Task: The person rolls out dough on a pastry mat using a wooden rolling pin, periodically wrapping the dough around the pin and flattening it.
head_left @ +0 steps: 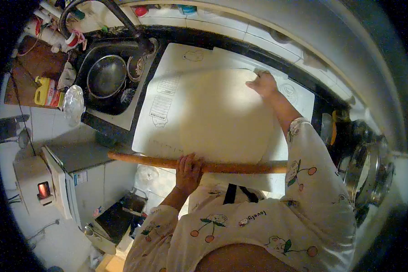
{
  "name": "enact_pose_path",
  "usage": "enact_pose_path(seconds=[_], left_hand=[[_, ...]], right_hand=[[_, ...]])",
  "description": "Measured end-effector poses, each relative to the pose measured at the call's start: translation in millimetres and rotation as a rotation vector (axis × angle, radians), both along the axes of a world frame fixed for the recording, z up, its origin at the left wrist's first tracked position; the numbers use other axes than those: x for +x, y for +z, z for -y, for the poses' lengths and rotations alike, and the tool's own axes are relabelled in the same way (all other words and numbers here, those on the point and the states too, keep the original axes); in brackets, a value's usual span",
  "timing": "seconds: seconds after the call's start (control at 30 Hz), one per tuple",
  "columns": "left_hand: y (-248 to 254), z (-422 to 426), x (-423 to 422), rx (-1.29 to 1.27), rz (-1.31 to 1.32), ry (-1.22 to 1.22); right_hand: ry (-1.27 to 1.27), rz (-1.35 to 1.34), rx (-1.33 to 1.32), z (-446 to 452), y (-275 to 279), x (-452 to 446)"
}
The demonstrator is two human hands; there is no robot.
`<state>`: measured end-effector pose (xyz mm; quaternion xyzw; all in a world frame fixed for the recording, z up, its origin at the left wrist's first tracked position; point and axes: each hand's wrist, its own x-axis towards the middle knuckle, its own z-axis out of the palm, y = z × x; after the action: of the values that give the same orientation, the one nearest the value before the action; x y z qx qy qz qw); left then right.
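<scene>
A wide, thin sheet of pale dough lies spread over a white printed mat on the counter. Along the mat's near edge rests a long wooden rolling pin. My left hand is wrapped over the pin, left of its middle. At the far right edge of the dough is my right hand, its thumb and fingers closed on the rim of the sheet. Part of the pin's right end is covered by my sleeve.
To the left is a dark sink with a round pan and a small bowl under a black faucet. A yellow bottle stands beyond it. Metal pots stand at the right.
</scene>
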<state>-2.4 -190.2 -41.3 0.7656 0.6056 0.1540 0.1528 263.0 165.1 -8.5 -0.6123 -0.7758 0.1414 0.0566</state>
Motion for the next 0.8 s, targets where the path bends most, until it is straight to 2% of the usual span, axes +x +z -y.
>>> enact_pose_path(seconds=[0.07,0.13,0.17,0.23,0.3,0.43,0.53,0.63,0.7,0.77,0.8], left_hand=[[-0.5,-0.3,0.1,-0.003,0.024,-0.002],[5.4,3.0,1.0,-0.017,0.093,0.017],[5.7,5.3,0.1,-0.004,0.037,-0.012],[5.4,7.4,-2.4,0.02,-0.075,-0.086],[5.1,11.2,-7.9,-0.047,-0.015,-0.115],[14.6,8.4,-18.1,-0.077,-0.035,-0.192],[9.9,2.8,-28.0,-0.147,0.095,-0.226],[20.0,-8.1,-28.7,-0.196,0.077,-0.229],[22.3,-17.1,-28.4,-0.142,0.002,-0.245],[19.0,-25.2,-29.1,-0.102,-0.014,-0.254],[16.5,-27.3,-29.9,-0.091,0.006,-0.25]], right_hand=[[-0.061,-0.216,-0.211,-6.7,-1.3,11.6],[-0.006,-0.489,-0.03,-13.1,-28.4,30.4],[0.016,-0.626,0.059,-13.3,-37.8,39.0],[-0.097,-0.42,0.246,4.3,-32.5,61.6],[-0.181,-0.236,0.454,31.0,-35.4,91.9],[-0.469,-0.297,0.135,112.7,-23.4,129.5],[-0.678,-0.503,-0.038,168.1,-10.4,105.4],[-0.775,-0.662,-0.07,183.6,5.6,70.5],[-0.708,-0.688,0.038,183.5,15.9,57.6],[-0.432,-0.442,0.451,179.4,2.8,62.9],[-0.348,-0.403,0.482,178.9,-2.6,63.3]])
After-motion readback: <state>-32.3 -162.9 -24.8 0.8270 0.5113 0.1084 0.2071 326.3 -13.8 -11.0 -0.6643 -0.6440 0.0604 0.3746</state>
